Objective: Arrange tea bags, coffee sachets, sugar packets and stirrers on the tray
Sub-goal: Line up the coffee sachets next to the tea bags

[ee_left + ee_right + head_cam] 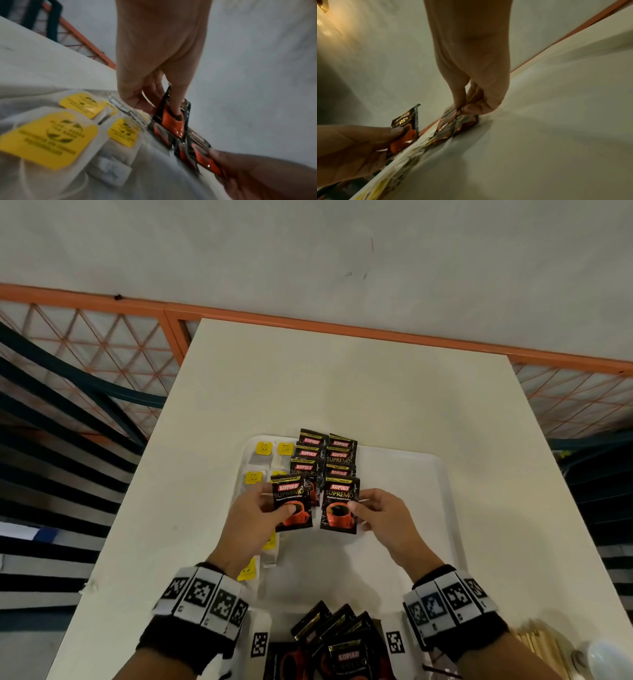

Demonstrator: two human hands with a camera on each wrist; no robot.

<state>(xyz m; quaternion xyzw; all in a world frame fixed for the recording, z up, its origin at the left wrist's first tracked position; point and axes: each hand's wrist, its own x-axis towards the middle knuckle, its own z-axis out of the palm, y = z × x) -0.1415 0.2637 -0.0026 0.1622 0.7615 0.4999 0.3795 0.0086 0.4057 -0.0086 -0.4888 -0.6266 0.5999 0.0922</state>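
My left hand [255, 510] and right hand [378, 510] each pinch a light, slippery coffee sachet [293, 501] by its side edge above the tray [411, 474].

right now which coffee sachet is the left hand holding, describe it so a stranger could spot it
Find the white tray on the pale table, then its two columns of black Kopiko sachets. The one is the nearest sachet of the left column, beside the yellow-tagged tea bags. Unlike those lying behind it, the left hand pinches it.
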